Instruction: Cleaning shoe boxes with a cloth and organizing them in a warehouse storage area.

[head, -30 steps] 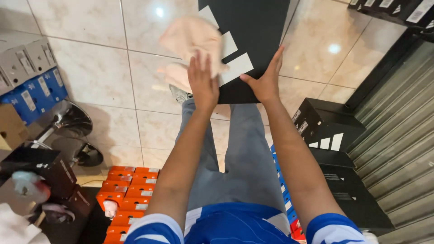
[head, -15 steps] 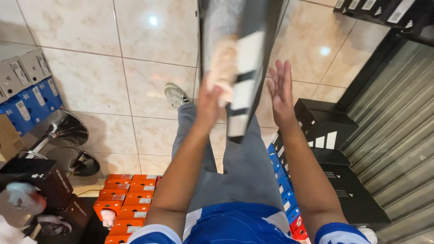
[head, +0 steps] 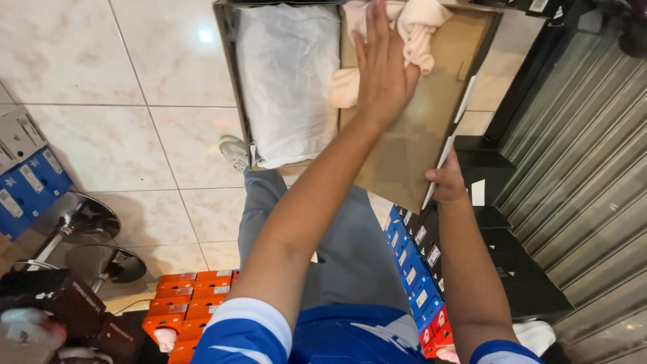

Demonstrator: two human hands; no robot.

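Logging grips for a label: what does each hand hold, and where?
Right hand grips the open shoe box by its lid's edge; left hand lies flat on the pink cloth inside.

Below my left arm, stacked orange boxes (head: 192, 307) on the floor. Further left of it, chrome stool bases (head: 87, 236) and blue-and-grey boxes (head: 23, 178). Under my right hand, a row of blue boxes (head: 414, 269) on edge, black boxes (head: 499, 256) just beyond. Right of that hand, a ribbed metal shutter (head: 593, 175). Pale glossy floor tiles (head: 114, 81) left of my left hand.
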